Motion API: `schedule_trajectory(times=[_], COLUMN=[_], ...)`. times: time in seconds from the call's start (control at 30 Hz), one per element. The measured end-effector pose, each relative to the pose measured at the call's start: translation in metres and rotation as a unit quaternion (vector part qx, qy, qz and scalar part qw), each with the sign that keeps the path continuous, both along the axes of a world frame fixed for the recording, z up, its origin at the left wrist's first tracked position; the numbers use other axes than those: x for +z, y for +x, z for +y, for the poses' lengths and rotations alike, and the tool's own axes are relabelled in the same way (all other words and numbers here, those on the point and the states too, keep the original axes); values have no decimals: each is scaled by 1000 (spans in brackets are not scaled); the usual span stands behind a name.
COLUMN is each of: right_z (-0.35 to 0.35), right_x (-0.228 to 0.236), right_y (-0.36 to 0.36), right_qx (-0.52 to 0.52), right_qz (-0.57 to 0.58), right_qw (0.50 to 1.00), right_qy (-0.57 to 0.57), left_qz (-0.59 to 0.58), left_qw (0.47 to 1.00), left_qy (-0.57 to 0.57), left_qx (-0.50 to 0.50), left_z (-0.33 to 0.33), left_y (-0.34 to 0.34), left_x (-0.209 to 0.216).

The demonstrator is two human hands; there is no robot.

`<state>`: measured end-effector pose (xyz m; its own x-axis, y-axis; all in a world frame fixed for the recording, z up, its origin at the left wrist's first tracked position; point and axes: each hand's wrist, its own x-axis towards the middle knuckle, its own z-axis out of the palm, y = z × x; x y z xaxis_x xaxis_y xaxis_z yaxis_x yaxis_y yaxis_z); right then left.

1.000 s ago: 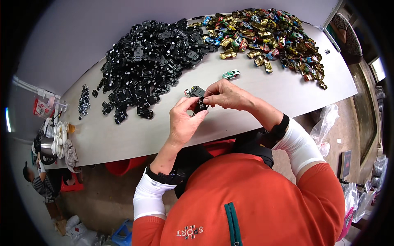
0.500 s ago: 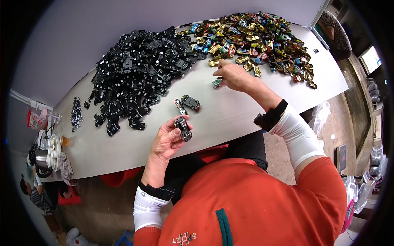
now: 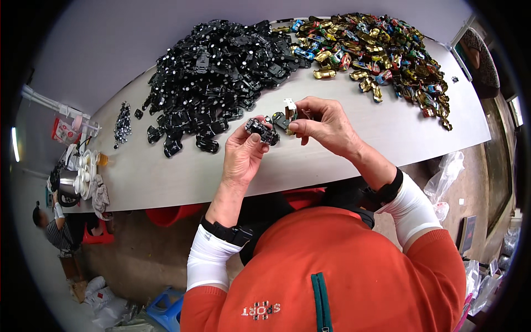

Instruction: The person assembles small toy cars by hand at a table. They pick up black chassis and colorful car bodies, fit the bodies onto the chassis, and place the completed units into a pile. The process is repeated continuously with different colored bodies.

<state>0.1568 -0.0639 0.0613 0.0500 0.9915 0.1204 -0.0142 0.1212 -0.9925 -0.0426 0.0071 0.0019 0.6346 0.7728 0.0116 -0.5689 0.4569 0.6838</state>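
Observation:
My left hand (image 3: pixel 243 157) is closed on a black toy car chassis (image 3: pixel 260 131), pinched between thumb and fingers with its wheels showing. Close beside it, my right hand (image 3: pixel 329 126) is closed on a small toy car shell (image 3: pixel 290 105), whose white and gold-brown parts stick out past the fingertips. Between the two hands shows a dark grey toy car (image 3: pixel 280 120), partly covered by the fingers; whether it is touched or lies on the table is unclear. Beyond the left hand rises a big pile of black chassis (image 3: pixel 215 69). Gold and coloured car shells (image 3: pixel 381 52) are heaped at the far right.
The white table (image 3: pixel 160 182) has a curved near edge. Small silvery parts (image 3: pixel 123 124) lie in a heap at the left. Farther left are stacked white cups (image 3: pixel 86 174), a metal pot (image 3: pixel 67 185) and a cloth (image 3: pixel 100 196). Another person (image 3: pixel 54 227) is at the far left.
My right hand has come back from near the shell pile, bringing a small shell up to the left hand. The left hand still holds the black chassis. The view has shifted somewhat.

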Motion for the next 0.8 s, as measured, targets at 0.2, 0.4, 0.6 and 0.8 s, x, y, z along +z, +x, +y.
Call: schedule_trajectory(times=[0.2, 0.4, 0.6, 0.8], right_z=[-2, -4, -7, -10], right_x=[0, -5, -3, 11], right_y=[-12, -13, -15, -28], right_qx=[4, -2, -30, -31], right_qz=[4, -51, -190, -231], right_qw=[999, 998, 981, 964], right_qy=[-39, -39, 39, 124], left_qz=[34, 34, 65, 56], left_qw=[999, 998, 995, 989], left_qy=[40, 44, 72, 133], left_qx=[2, 0, 22, 21], left_z=[-2, -5, -8, -12], left_y=[0, 1, 3, 9], left_x=[3, 8, 9, 20])
